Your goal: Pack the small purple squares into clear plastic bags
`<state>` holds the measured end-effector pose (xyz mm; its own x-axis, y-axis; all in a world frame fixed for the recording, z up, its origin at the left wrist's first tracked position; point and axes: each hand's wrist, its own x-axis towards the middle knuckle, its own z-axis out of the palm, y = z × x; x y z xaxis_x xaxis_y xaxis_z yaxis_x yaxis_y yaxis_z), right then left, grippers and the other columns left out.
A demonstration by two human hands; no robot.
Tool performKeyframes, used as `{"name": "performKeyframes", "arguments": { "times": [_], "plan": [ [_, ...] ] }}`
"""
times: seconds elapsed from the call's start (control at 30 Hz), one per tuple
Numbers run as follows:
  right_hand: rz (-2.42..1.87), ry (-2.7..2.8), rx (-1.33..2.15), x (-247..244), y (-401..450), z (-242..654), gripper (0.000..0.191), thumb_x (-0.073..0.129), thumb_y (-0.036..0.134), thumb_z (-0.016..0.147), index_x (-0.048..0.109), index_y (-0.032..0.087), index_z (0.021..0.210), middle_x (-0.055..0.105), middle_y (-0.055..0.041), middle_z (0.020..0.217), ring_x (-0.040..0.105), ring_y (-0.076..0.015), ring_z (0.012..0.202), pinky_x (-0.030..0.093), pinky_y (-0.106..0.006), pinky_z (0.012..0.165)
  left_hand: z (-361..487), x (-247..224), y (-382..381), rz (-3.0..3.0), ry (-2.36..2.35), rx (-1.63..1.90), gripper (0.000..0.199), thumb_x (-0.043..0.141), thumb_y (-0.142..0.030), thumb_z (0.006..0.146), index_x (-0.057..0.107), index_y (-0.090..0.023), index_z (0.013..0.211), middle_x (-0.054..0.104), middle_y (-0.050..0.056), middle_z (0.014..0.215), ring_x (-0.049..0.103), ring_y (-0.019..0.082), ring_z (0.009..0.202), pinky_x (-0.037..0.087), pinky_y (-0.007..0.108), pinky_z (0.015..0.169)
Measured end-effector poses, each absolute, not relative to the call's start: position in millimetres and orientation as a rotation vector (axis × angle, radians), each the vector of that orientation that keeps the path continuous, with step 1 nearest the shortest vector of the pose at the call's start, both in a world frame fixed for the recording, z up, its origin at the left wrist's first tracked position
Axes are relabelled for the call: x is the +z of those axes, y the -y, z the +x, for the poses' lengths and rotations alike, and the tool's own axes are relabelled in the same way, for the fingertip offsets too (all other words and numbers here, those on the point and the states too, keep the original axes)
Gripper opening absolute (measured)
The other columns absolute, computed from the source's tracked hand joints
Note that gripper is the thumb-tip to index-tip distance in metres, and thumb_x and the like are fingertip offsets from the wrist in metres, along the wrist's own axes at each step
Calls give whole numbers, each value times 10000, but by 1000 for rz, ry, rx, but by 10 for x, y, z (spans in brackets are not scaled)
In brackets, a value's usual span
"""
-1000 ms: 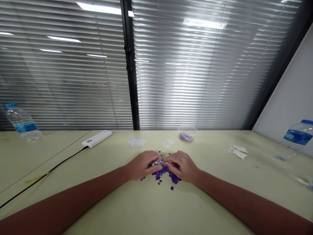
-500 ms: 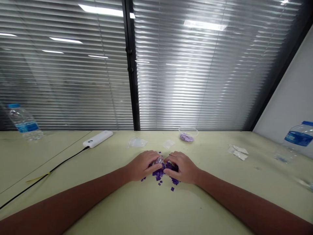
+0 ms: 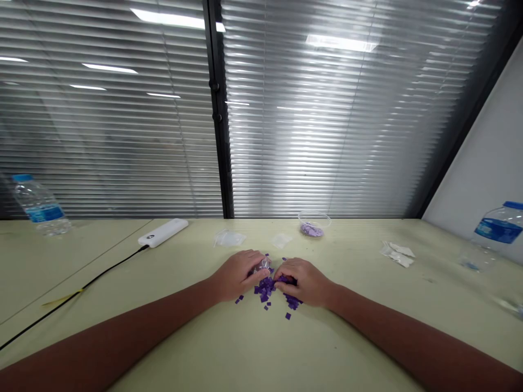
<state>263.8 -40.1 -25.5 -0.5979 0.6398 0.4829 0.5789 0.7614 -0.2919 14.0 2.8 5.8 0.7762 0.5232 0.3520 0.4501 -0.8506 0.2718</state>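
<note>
Purple squares [image 3: 266, 288], small, flat and sharp-cornered, lie in a loose heap on the matte, pale green table [image 3: 286, 348], with a few strays scattered around its edges. A person's left hand [image 3: 239, 276] rests at the heap's upper left, its fingers curled closed around a small, crumpled plastic bag [image 3: 262, 265] whose clear film catches the light. The right hand [image 3: 300, 282] sits just beside it, knuckles raised and fingers curved down into the purple pile. Whether those fingers are pinching any squares is hidden beneath them. The two hands are very close, with the heap spreading out below and between them.

Farther across the table, a round transparent tub [image 3: 314, 223] holds a shallow layer of lilac pieces. Two flat plastic bags [image 3: 229, 238] lie to its left, and crinkled white packets [image 3: 397, 257] lie off to the right. A smooth white power bank [image 3: 162, 232] trails a thin black cable [image 3: 93, 277] across the surface toward the left edge. Ribbed plastic water bottles with blue labels and caps stand at both far corners, the left bottle [image 3: 38, 206] upright and the right bottle [image 3: 492, 237] partly cut off by the frame. Behind everything, slatted blinds [image 3: 110, 136] line a dark-framed glass partition.
</note>
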Motion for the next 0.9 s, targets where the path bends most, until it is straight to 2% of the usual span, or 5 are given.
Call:
{"name": "performKeyframes", "arguments": {
  "times": [0.17,0.4,0.5,0.73,0.9],
  "plan": [
    [-898,2383,127,-270,390,2639,39,661,258,974,691,233,981,756,-8,907,684,-174,859,482,-324,887,147,79,-8,2801,-763,612,369,409,-484,1071,643,-200,1050,650,61,947,574,220,883,432,316,769],
    [-936,2341,131,-241,410,2625,62,641,272,972,689,238,953,733,-2,852,642,-169,798,436,-313,815,147,76,1,2795,-784,631,339,450,-482,1057,641,-204,1023,659,53,956,587,213,884,431,297,746],
    [-1034,2281,93,-212,445,2613,71,671,305,933,680,235,931,677,7,768,590,-164,735,404,-309,757,145,70,-9,2811,-780,622,336,454,-483,1056,642,-204,1031,661,54,962,590,216,896,433,300,752],
    [-1113,2298,106,-191,474,2611,186,712,380,844,663,240,957,603,23,723,539,-158,684,369,-289,704,146,69,-9,2803,-788,629,359,457,-502,1051,659,-205,1064,670,62,970,596,219,896,447,298,757],
    [-1061,2341,114,-207,465,2614,290,730,238,686,631,243,959,577,39,721,500,-150,672,340,-264,661,140,53,-23,2808,-774,633,355,456,-501,1053,654,-208,1071,667,61,970,593,219,891,446,303,774]
  ]
}}
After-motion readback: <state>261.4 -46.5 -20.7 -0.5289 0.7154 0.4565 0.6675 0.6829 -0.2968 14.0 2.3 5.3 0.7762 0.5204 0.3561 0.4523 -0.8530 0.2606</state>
